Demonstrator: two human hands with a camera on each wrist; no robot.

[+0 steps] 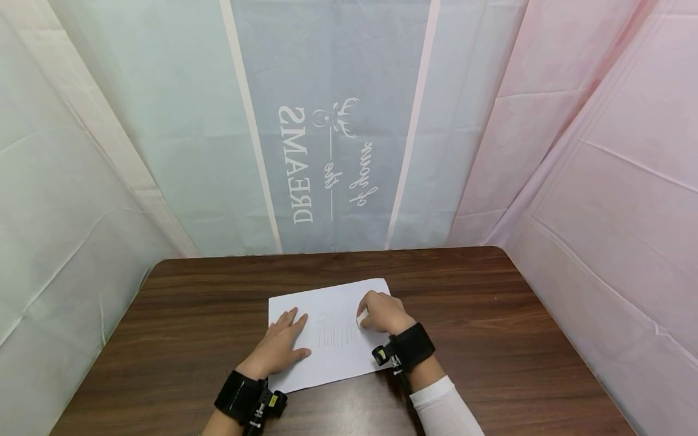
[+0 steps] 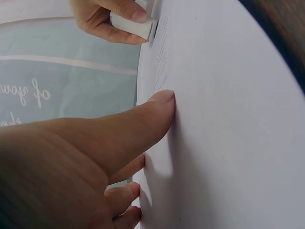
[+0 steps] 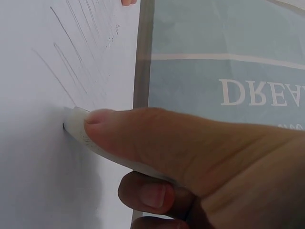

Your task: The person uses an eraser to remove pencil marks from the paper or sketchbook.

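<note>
left hand: fingers spread apart on white rectangular paper
right hand: pinching a white blocky eraser right by thin dark lines

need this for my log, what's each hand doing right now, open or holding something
Left hand: open, fingers spread, resting on the paper.
Right hand: closed, holding a white eraser against the paper.

Paper lies on the bench beneath left hand and right hand
Lines sit between the hands, eraser in the right hand, curtain beyond.
</note>
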